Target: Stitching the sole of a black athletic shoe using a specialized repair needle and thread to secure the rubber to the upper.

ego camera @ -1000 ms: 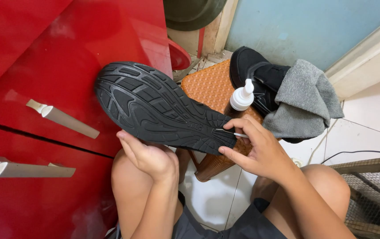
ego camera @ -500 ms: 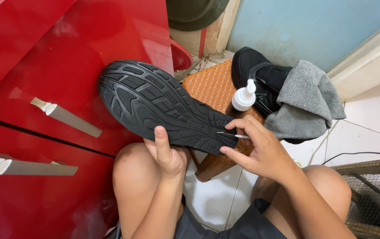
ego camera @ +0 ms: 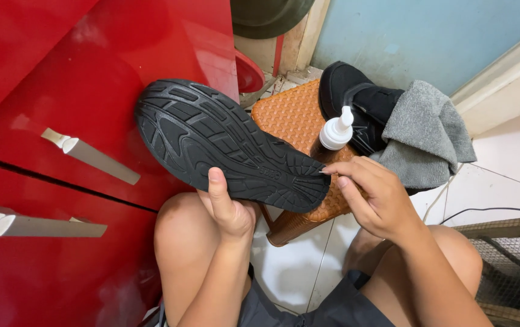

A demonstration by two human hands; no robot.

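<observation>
**Shoe Held Sole-Up, Fine Tool at the Heel Edge**

The left hand [ego camera: 226,209] grips a black shoe [ego camera: 223,142] from below. The thumb lies flat against the tread and points up; the remaining fingers are closed around the far side of the shoe and are hidden. The shoe is held above the person's left knee, sole toward the camera, with the toe end up and to the left, in front of the red cabinet [ego camera: 90,72], and the heel end down and to the right, over the edge of the orange woven stool [ego camera: 293,115].

The right hand [ego camera: 372,197] is closed in a pinch. Thumb and forefinger meet at the heel rim of the sole, and a thin, pale, needle-like object [ego camera: 322,172] projects from the fingertips and touches that rim. The object is too small to identify.

On the stool, just behind the heel of the held shoe, stands a small brown bottle with a white nozzle cap [ego camera: 336,132], upright. Beside the bottle, toward the right, lies a second black shoe [ego camera: 351,100], partly covered by a crumpled grey cloth [ego camera: 426,136] that hangs over the stool's right side.

The red cabinet carries two pale, bar-shaped drawer handles [ego camera: 90,156] on its front. A thin black cable [ego camera: 496,212] runs across the white tiled floor [ego camera: 508,181] to the right, and a wire-mesh rack [ego camera: 508,254] occupies the lower right corner. The person is seated with both knees bare, wearing grey shorts [ego camera: 308,309].
</observation>
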